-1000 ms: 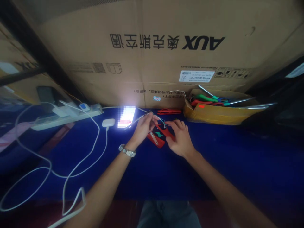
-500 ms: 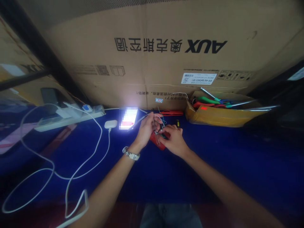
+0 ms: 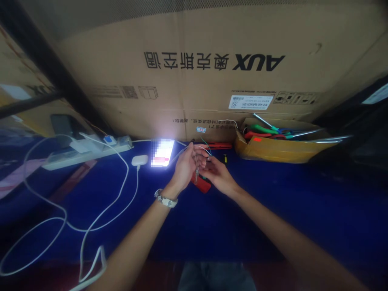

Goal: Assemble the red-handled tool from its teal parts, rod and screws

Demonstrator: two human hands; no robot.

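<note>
Handling thin wires (image 3: 208,151) to the right of the lit screen (image 3: 168,150), the person curls the left hand (image 3: 185,167) round them and pinches them near their ends with the right hand (image 3: 222,178). A partly hidden red object (image 3: 202,186) lies right of the screen, below the hands. Farther right of the screen sit a yellow piece (image 3: 225,158) and a tool-filled carton (image 3: 275,151).

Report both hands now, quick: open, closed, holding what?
Left hand: closed, holding thin wires.
Right hand: fingers drawn together beside the wires; whether it grips them can't be told.
</note>
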